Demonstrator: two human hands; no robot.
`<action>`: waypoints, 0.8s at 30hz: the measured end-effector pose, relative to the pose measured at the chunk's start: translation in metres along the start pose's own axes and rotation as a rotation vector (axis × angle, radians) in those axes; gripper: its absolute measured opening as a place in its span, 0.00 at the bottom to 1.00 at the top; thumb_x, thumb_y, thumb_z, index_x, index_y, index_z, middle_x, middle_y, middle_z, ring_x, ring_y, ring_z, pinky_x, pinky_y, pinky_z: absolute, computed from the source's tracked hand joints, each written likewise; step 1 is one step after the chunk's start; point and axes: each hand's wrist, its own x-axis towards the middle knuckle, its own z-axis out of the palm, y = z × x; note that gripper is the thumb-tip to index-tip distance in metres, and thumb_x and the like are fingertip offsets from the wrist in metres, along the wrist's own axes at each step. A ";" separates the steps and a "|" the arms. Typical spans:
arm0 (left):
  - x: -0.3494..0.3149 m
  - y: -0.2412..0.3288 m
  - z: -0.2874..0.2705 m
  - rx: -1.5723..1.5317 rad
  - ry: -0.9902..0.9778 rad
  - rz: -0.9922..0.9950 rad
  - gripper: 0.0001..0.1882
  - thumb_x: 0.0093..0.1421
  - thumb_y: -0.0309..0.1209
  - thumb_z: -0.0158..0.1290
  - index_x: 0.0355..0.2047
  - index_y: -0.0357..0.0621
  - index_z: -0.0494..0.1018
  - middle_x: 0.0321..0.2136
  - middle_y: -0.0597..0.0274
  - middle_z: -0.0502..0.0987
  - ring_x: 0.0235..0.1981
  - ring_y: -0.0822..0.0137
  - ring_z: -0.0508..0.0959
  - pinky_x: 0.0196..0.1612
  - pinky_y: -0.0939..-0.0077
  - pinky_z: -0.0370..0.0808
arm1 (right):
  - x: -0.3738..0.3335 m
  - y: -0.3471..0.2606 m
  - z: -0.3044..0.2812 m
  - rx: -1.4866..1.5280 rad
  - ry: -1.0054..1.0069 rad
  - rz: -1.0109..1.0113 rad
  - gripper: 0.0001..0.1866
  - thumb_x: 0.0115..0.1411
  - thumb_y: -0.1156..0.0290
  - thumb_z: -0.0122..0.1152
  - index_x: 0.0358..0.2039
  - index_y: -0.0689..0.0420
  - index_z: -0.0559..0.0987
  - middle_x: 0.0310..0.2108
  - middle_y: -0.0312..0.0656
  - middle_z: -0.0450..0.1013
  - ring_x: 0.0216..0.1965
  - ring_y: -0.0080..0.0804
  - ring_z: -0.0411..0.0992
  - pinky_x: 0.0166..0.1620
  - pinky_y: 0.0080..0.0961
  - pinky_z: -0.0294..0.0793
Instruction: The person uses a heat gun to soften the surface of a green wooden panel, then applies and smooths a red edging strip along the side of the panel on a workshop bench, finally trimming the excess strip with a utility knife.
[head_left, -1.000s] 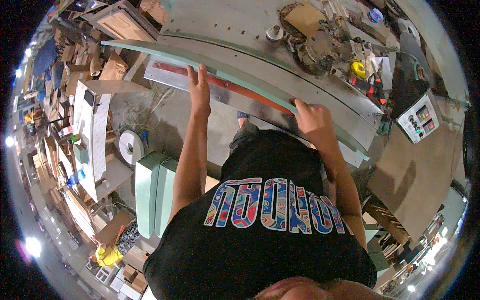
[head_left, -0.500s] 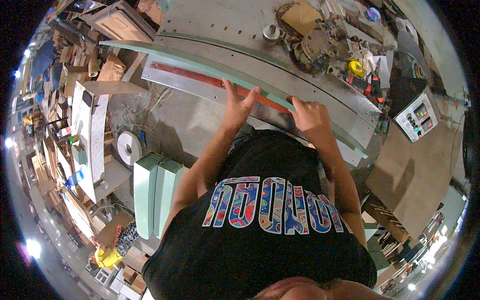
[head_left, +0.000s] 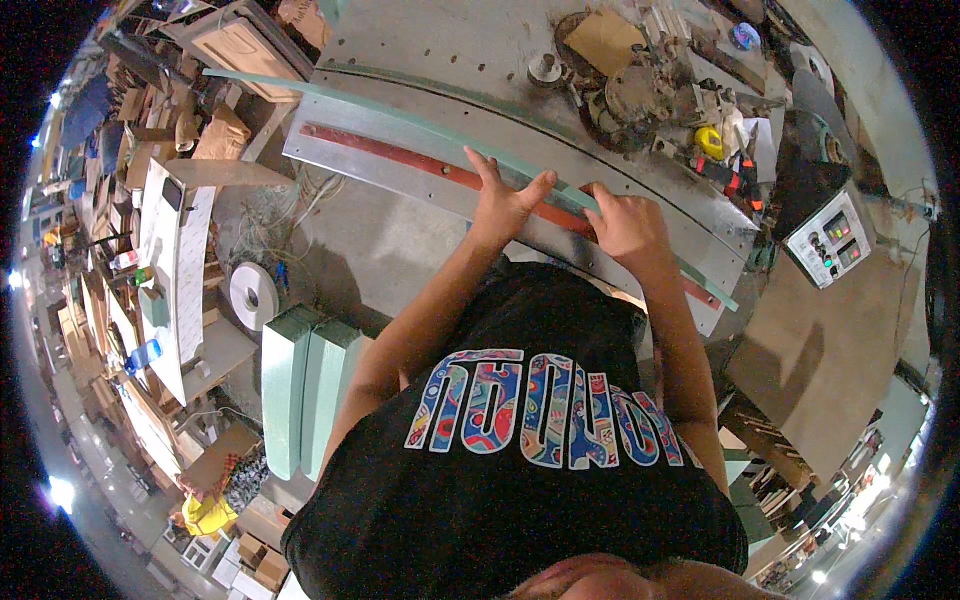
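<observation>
Strip, pale green, lies along the near edge of the metal table; right hand grips it, left hand splayed just beside it

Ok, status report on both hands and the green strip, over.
Left hand open by the green strip, contact unclear. Right hand closed on it. Red strip running along the near side.
</observation>
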 end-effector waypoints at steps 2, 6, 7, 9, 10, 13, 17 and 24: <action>-0.003 0.006 0.001 -0.012 0.002 0.007 0.84 0.57 0.49 0.75 0.70 0.28 0.06 0.74 0.17 0.49 0.79 0.38 0.48 0.78 0.60 0.50 | 0.002 -0.005 -0.007 0.017 -0.038 0.033 0.16 0.68 0.60 0.65 0.52 0.52 0.79 0.31 0.51 0.82 0.34 0.55 0.82 0.38 0.51 0.79; -0.006 0.012 0.002 -0.009 0.048 -0.041 0.84 0.57 0.49 0.76 0.71 0.27 0.07 0.74 0.17 0.48 0.78 0.40 0.49 0.78 0.60 0.52 | 0.002 -0.008 -0.008 0.048 -0.035 0.051 0.16 0.69 0.60 0.64 0.53 0.52 0.79 0.30 0.51 0.82 0.35 0.55 0.82 0.38 0.52 0.79; -0.008 0.014 0.005 -0.060 0.057 -0.025 0.84 0.57 0.48 0.76 0.71 0.27 0.08 0.74 0.17 0.47 0.78 0.40 0.50 0.78 0.60 0.53 | 0.002 -0.008 -0.009 0.049 -0.051 0.059 0.16 0.69 0.60 0.64 0.54 0.51 0.79 0.30 0.51 0.82 0.35 0.55 0.82 0.38 0.52 0.79; -0.008 0.019 0.005 -0.090 0.087 -0.022 0.82 0.57 0.48 0.76 0.72 0.25 0.11 0.75 0.17 0.47 0.78 0.42 0.52 0.77 0.60 0.54 | 0.003 -0.008 -0.012 0.052 -0.083 0.074 0.17 0.69 0.59 0.64 0.54 0.51 0.79 0.29 0.51 0.82 0.34 0.55 0.82 0.38 0.51 0.79; -0.008 0.021 0.003 -0.069 0.107 -0.036 0.82 0.57 0.47 0.76 0.73 0.24 0.13 0.75 0.18 0.47 0.78 0.43 0.54 0.77 0.61 0.55 | 0.004 -0.009 -0.014 0.040 -0.094 0.081 0.17 0.69 0.58 0.64 0.54 0.51 0.79 0.29 0.51 0.82 0.34 0.55 0.82 0.38 0.51 0.79; -0.009 0.032 -0.001 -0.123 0.150 -0.001 0.79 0.57 0.46 0.76 0.75 0.22 0.19 0.76 0.20 0.47 0.77 0.45 0.57 0.76 0.62 0.57 | 0.006 -0.010 -0.016 0.023 -0.112 0.091 0.17 0.69 0.57 0.64 0.54 0.50 0.79 0.28 0.51 0.82 0.33 0.54 0.82 0.37 0.51 0.78; 0.001 0.030 -0.022 -0.014 0.223 -0.007 0.74 0.58 0.45 0.75 0.76 0.20 0.26 0.76 0.23 0.50 0.76 0.45 0.58 0.74 0.63 0.62 | 0.005 -0.008 -0.014 0.024 -0.095 0.086 0.18 0.70 0.56 0.64 0.54 0.50 0.79 0.27 0.50 0.81 0.33 0.54 0.82 0.37 0.51 0.78; 0.019 0.042 -0.056 -0.118 0.304 -0.001 0.70 0.59 0.45 0.74 0.79 0.25 0.34 0.77 0.25 0.52 0.77 0.43 0.58 0.74 0.60 0.61 | 0.003 -0.005 -0.013 0.033 -0.059 0.052 0.17 0.70 0.56 0.64 0.53 0.51 0.79 0.26 0.51 0.80 0.32 0.54 0.81 0.37 0.51 0.77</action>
